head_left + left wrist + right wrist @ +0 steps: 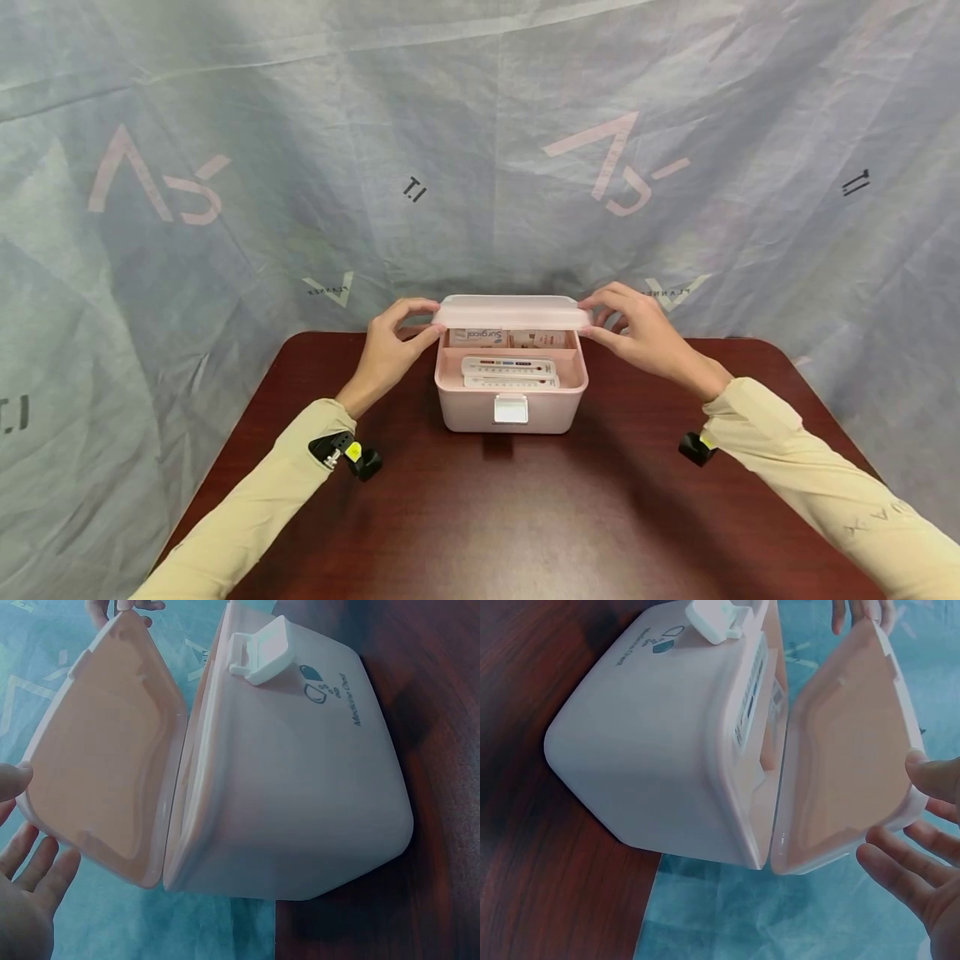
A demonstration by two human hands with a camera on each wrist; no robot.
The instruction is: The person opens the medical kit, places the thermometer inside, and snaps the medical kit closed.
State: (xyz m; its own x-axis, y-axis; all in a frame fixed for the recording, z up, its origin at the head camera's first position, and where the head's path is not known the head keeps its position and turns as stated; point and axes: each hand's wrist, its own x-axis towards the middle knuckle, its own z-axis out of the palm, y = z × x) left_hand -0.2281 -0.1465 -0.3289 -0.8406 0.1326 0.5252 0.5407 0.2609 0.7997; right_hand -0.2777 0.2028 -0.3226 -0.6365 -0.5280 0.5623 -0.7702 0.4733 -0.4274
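A pale pink medicine chest [468, 414] stands on the table with its hinged lid [512, 313] raised, the lid's inner side facing forward. My left hand [386, 350] grips the lid's left corner between thumb and fingers. At the opposite corner, my right hand [641, 333] pinches the lid the same way. Inside the chest, two flat white thermometers [507, 367] with printed scales lie in the front compartment. Behind a divider sit a packet marked "Surgical" [477, 335] and another printed packet [538, 339]. The white front latch [268, 651] hangs unfastened. Its printed label shows beside it.
The dark red wooden table [517, 517] extends in front of the chest. A grey printed cloth [480, 167] hangs close behind the table and along both sides. Each wrist carries a black strapped camera, such as the left camera [365, 463].
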